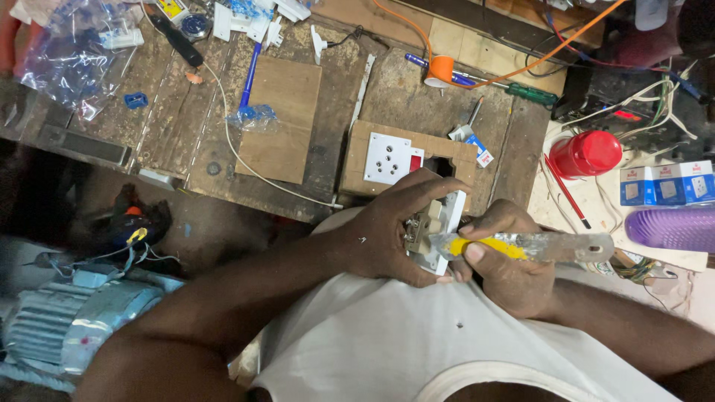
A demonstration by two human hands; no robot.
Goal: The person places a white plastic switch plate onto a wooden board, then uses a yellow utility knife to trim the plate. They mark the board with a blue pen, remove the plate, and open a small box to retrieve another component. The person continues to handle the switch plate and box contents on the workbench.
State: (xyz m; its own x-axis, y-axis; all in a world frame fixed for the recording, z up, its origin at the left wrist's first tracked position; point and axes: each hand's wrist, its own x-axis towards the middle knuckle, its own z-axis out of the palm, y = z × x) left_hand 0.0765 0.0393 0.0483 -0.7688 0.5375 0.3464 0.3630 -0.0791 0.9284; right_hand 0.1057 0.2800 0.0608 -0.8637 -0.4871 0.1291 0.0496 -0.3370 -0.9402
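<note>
Two hands (387, 231), one switch (436, 231), one screwdriver (529, 247)

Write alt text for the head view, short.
Seen from above, a person's left hand grips a white switch module while the right hand presses a yellow-handled tool against it. Behind lies a cluttered wooden workbench with a wooden board carrying a white socket plate, a red cup and loose wires.

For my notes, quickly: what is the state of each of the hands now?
Left hand: closed, holding white switch module.
Right hand: closed, holding yellow-handled tool.
</note>
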